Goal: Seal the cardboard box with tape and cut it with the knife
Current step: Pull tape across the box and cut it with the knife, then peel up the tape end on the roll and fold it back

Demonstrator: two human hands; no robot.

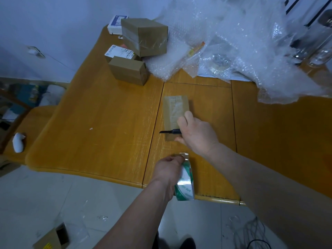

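Note:
A small brown cardboard box (173, 112) lies on the wooden table (107, 126), with clear tape along its top. My right hand (195, 132) rests on the box's near end and grips a black utility knife (169, 131), blade pointing left past the box's left edge. My left hand (169, 169) is near the table's front edge, closed on a roll of clear tape (185, 184) with a green and white core. Whether a tape strip still joins the roll to the box is unclear.
Two larger taped cardboard boxes (145, 35) (128, 70) and small white labelled boxes (117, 22) sit at the back left. A heap of bubble wrap (224, 42) covers the back right. A flattened carton (52, 238) lies on the floor.

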